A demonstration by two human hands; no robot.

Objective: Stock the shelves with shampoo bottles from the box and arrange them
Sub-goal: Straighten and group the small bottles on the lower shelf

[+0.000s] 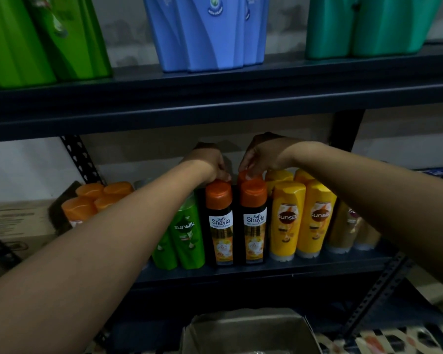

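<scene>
Where hands reach: two front Shayla bottles (235,223)

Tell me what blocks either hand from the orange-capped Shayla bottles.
Nothing visible does. The left hand rests on the left Shayla bottle's cap, and the right hand touches the cap of a rear Shayla bottle behind the right front one.

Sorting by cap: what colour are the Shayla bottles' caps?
Orange, in the head view: Shayla bottles' caps.

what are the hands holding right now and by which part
Each grips an orange cap: the left hand on the left black Shayla bottle, the right hand on a rear bottle's cap.
</scene>
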